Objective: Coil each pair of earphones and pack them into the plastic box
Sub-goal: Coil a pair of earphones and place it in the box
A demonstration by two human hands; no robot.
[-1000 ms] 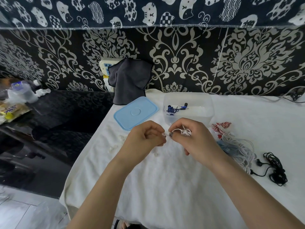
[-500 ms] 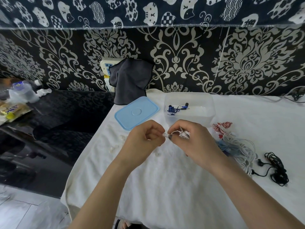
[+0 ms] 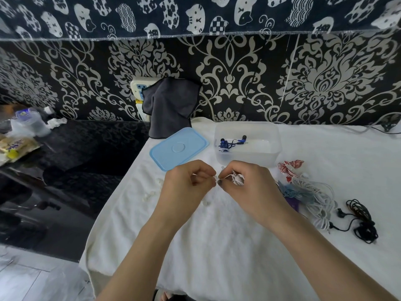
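Observation:
Both hands meet above the white cloth, just in front of the clear plastic box (image 3: 269,158). My right hand (image 3: 251,187) grips a small coil of white earphones (image 3: 237,178) in its curled fingers. My left hand (image 3: 186,185) pinches the loose end of the same white cord. Inside the box lies a coiled blue pair of earphones (image 3: 226,144). To the right on the cloth are red-and-white earphones (image 3: 289,167), a tangle of white and light-blue earphones (image 3: 312,194) and black earphones (image 3: 362,222).
The box's light-blue lid (image 3: 179,147) lies left of the box. A dark grey cloth (image 3: 170,105) hangs over a socket at the back. Small white ear tips (image 3: 149,194) lie scattered on the cloth. A dark table with bottles and food packets (image 3: 19,137) stands to the left.
The hands stay together at the same spot; my right hand's fingers have shifted slightly around the white coil.

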